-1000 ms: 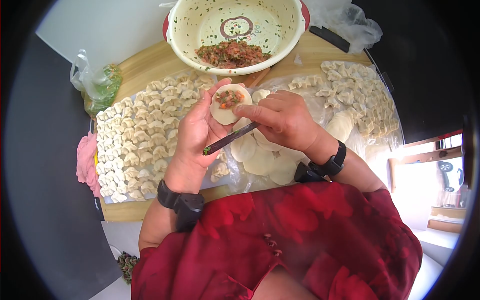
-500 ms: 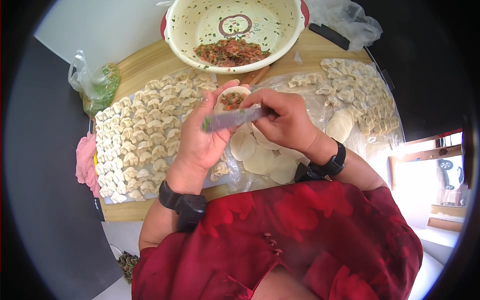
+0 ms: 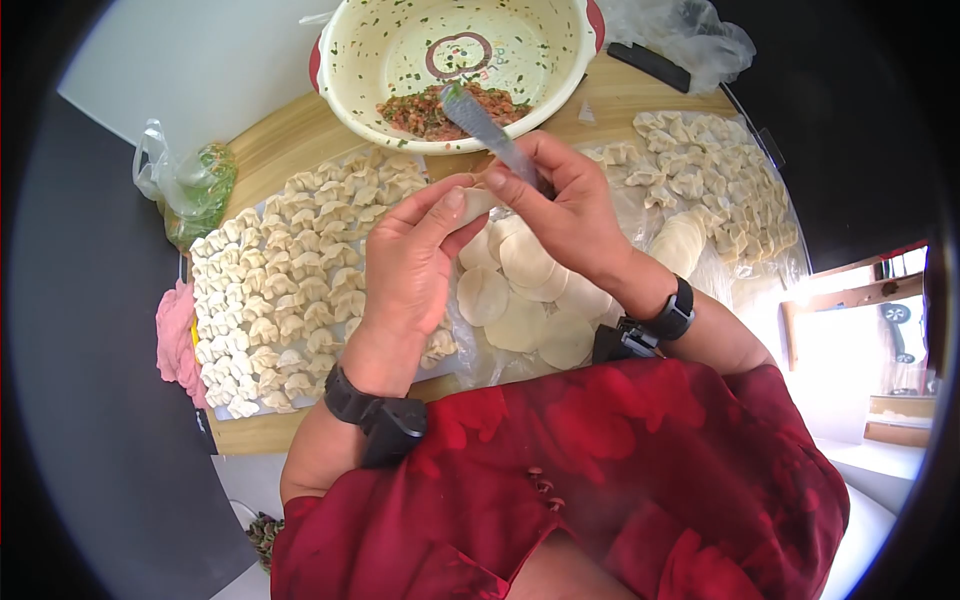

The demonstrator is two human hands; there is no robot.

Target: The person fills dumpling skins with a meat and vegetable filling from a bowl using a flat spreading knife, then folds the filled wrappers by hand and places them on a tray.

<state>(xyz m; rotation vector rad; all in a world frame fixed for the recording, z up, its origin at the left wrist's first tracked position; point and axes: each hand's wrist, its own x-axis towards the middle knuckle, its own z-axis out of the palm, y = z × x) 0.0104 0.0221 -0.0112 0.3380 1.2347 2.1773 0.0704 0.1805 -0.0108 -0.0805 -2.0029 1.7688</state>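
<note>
My left hand (image 3: 410, 245) is closed on a dumpling (image 3: 478, 205), its pale wrapper folded over with the filling hidden inside. My right hand (image 3: 570, 205) grips a flat metal spreader (image 3: 485, 128), whose tip with green bits on it points up and left over the bowl. The right thumb and fingers also touch the far edge of the dumpling. Below both hands, round dough wrappers (image 3: 520, 322) lie overlapping on clear plastic. Reddish meat filling with green flecks (image 3: 420, 115) sits at the near side of the large cream bowl (image 3: 365, 125).
Rows of finished dumplings (image 3: 285, 290) cover a board on the left. More dumplings (image 3: 715, 180) lie at the right, beside a stack of wrappers (image 3: 680, 243). A plastic bag of greens (image 3: 205, 195), a pink cloth (image 3: 178, 335) and a crumpled clear bag (image 3: 720, 45) are around the edges.
The open wrapper with filling in my left hand has been folded over. My right hand has swung the spreader from lying across the palm to pointing upward, and its fingers now touch the dumpling.
</note>
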